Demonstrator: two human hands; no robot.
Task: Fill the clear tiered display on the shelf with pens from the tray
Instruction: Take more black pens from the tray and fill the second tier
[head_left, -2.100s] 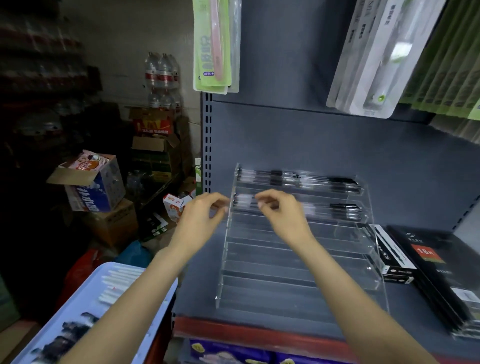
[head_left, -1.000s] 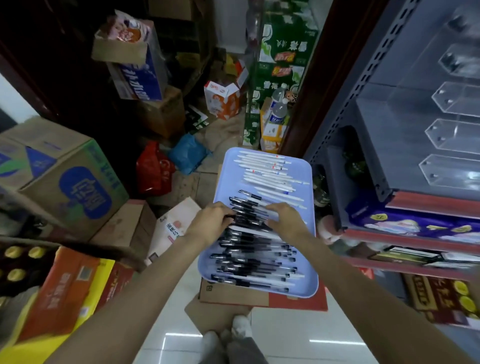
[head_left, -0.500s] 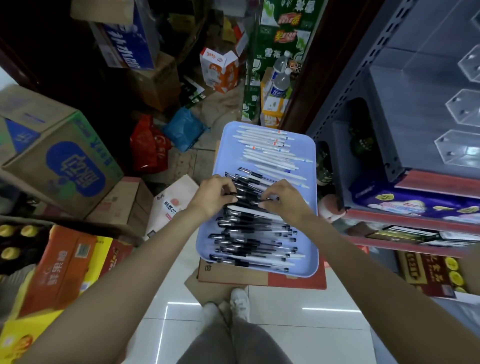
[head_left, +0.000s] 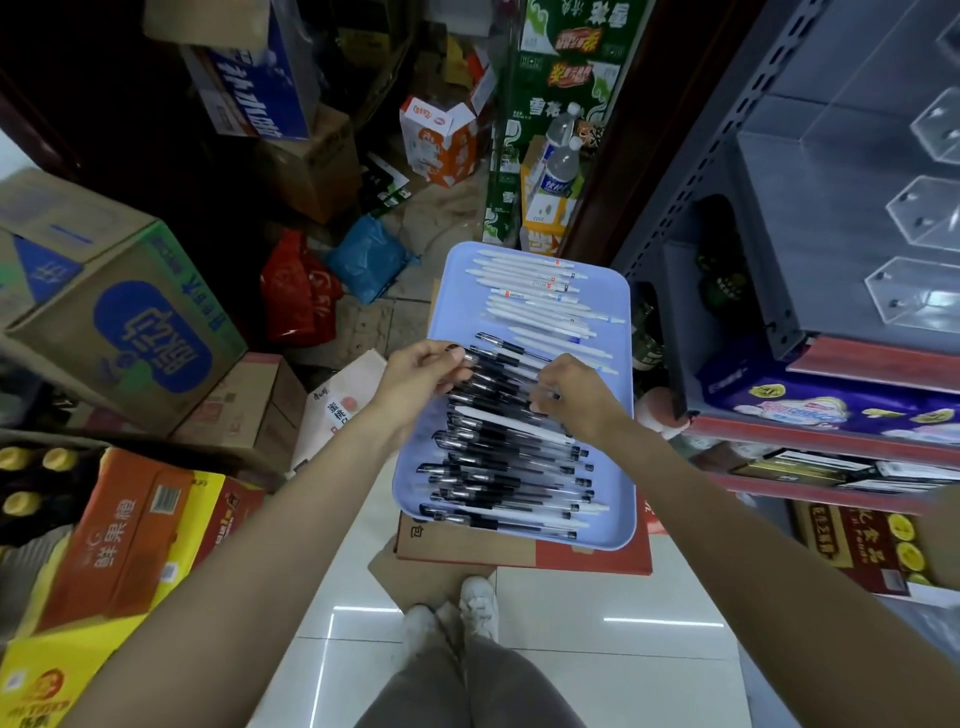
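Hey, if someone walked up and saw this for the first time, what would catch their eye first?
Probably the light blue tray in the middle, resting on a cardboard box, with black pens piled at its near end and white pens at its far end. Both hands work the black pile: the left hand pinches pen ends, the right hand grips the other side. Cartons crowd the floor at left.

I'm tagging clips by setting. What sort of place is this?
Probably a small shop's stockroom corner: stacked cardboard cartons on the floor, a metal retail shelf holding packaged goods, and a tray of pens for stocking.
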